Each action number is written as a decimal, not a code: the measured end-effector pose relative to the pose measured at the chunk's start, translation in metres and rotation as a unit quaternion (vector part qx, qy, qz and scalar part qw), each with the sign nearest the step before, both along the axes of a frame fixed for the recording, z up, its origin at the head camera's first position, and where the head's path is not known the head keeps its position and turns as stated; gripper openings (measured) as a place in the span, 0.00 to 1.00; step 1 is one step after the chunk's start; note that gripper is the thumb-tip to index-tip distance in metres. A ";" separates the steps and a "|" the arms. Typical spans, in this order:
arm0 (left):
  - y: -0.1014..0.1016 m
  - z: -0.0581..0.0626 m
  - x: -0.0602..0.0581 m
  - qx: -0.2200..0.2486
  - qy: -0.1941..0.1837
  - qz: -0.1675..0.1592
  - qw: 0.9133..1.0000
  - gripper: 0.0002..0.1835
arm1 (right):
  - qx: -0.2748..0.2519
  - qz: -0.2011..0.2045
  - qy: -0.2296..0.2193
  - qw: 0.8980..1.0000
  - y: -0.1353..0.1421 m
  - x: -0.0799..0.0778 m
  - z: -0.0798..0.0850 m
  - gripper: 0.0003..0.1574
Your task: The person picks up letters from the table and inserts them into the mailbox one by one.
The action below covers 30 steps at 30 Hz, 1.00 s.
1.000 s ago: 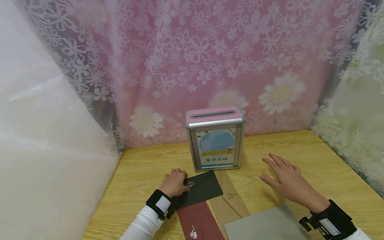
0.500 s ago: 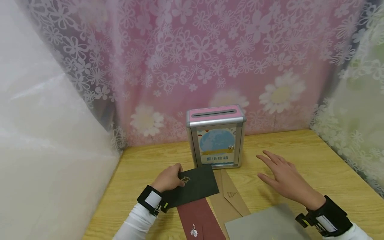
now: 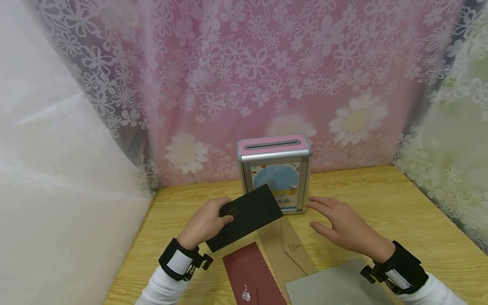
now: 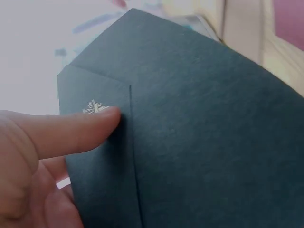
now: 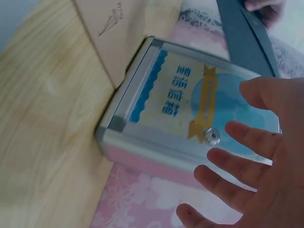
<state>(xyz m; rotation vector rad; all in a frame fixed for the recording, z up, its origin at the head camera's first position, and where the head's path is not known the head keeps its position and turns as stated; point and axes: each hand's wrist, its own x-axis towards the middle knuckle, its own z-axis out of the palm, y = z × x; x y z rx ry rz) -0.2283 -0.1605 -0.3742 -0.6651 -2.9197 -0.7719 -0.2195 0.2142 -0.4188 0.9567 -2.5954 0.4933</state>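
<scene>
Envelopes [image 3: 324, 290] number four: nearest, one grey envelope [image 3: 339, 281] overlaps one brown envelope [image 3: 287, 250], with one red envelope [image 3: 251, 273] beside them, all on one wooden table [image 3: 362, 186]. Above, the left hand [image 3: 203, 221] pinches one green envelope [image 3: 253, 217], thumb on top, which hides part of one slotted box [image 3: 286, 171]. The right hand [image 3: 345, 226], fingers spread, hovers just beside that box; contact cannot be told. Farthest hangs a pink flowered curtain [image 3: 228, 84].

Three envelopes [image 3: 249, 218], plus one grey sheet [image 3: 335, 284], probably a fourth, partly cut off; one slotted box [image 3: 276, 165]; two hands [image 3: 203, 222]; two wristbands [image 3: 178, 259].
</scene>
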 end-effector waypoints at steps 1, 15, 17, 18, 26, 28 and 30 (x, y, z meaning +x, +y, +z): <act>0.003 0.003 0.002 0.004 0.010 -0.004 1.000 0.10 | 0.000 0.004 0.003 1.000 -0.003 0.000 0.002 0.32; 0.033 0.025 0.007 0.134 0.067 -0.042 0.988 0.09 | 0.015 0.026 0.063 0.998 -0.041 -0.005 0.025 0.31; 0.037 0.026 0.007 0.158 0.065 -0.054 0.984 0.10 | 0.007 0.034 0.075 0.997 -0.046 -0.008 0.030 0.34; 0.039 0.027 0.006 0.171 0.063 -0.062 0.981 0.10 | 0.002 0.037 0.077 0.996 -0.049 -0.009 0.033 0.35; 0.057 0.031 0.004 0.274 0.046 -0.109 0.955 0.10 | -0.070 0.030 0.072 0.994 -0.063 -0.009 0.054 0.14; 0.062 0.040 0.009 0.291 0.044 -0.109 0.949 0.11 | -0.087 0.017 0.077 0.993 -0.065 -0.009 0.059 0.06; 0.066 0.050 0.014 0.314 0.034 -0.112 0.942 0.13 | -0.105 0.007 0.078 0.991 -0.066 -0.009 0.065 0.05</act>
